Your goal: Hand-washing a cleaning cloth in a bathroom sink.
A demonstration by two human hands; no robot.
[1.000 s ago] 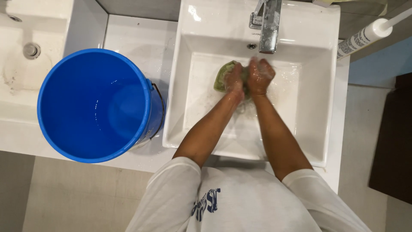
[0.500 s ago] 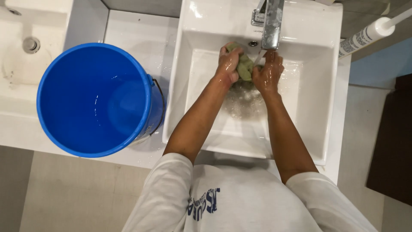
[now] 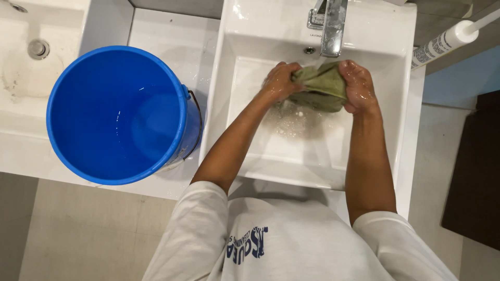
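A wet olive-green cloth (image 3: 322,86) is stretched between my two hands over the white sink basin (image 3: 245,57), just below the chrome tap (image 3: 333,26). My left hand (image 3: 278,81) grips the cloth's left end and my right hand (image 3: 358,86) grips its right end. Both hands are wet. Soapy water foams on the basin floor under the cloth. Whether water runs from the tap is hard to tell.
A large blue bucket (image 3: 117,114) holding some water stands on the white counter to the left of the sink. A second basin with a drain (image 3: 37,48) lies at far left. A white sealant tube (image 3: 442,44) rests at the upper right.
My hands rose from the middle of the basin to under the tap and spread apart, pulling the balled cloth out between them.
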